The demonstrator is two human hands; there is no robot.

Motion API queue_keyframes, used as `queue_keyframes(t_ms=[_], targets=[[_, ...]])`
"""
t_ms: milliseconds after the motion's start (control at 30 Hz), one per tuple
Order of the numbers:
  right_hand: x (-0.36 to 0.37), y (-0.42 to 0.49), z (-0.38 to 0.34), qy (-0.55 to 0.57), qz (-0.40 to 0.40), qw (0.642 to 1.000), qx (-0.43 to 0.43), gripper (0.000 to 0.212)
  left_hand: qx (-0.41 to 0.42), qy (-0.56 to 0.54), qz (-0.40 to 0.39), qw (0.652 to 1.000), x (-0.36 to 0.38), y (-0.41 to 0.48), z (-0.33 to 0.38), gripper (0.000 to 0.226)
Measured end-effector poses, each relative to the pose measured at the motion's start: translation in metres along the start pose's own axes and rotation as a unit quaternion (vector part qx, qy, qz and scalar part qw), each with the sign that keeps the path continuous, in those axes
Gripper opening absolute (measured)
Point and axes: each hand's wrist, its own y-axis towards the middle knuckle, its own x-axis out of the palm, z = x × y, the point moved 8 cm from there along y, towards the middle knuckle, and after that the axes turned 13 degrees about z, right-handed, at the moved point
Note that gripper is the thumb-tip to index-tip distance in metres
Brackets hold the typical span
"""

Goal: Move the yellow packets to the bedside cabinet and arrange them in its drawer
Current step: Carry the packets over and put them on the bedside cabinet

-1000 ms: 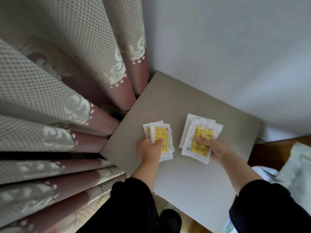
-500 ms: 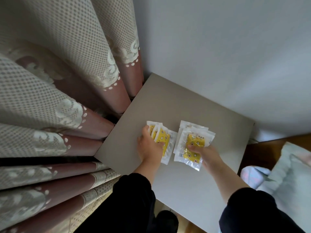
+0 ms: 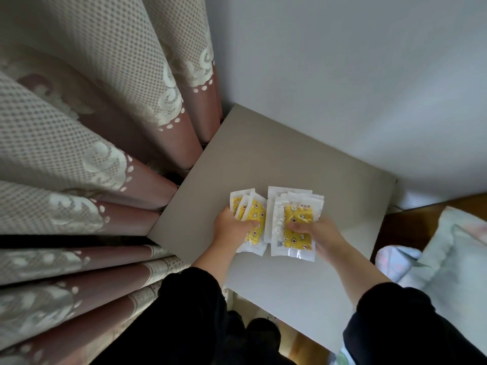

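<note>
Grey cabinet (image 3: 263,159) sits in the corner: white wall (image 3: 342,75) behind, lacy pink curtain (image 3: 92,127) left, bedding (image 3: 448,259) right. Left hand (image 3: 232,227) pinches the fanned left packets (image 3: 257,210), thumb on top. Right hand (image 3: 322,233) pinches the right packets (image 3: 297,214) the same way, both low over the cabinet. The two stacks are way closer together than a second ago.

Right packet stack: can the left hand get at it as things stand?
Likely not: the left hand is full, gripping the left stack, and the right hand holds the right stack. Otherwise nothing lies between them.
</note>
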Motion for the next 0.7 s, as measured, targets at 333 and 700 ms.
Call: queue_keyframes(t_ms=[333, 700], targets=[[-0.011, -0.053, -0.005, 0.052, 0.005, 0.998, 0.015, 0.026, -0.046, -0.169, -0.064, 0.982, -0.022, -0.058, 0.019, 0.030], [-0.012, -0.195, -0.018, 0.059, -0.054, 0.996, -0.042, 0.028, -0.023, -0.177, -0.132, 0.975, -0.083, -0.167, 0.036, 0.030]])
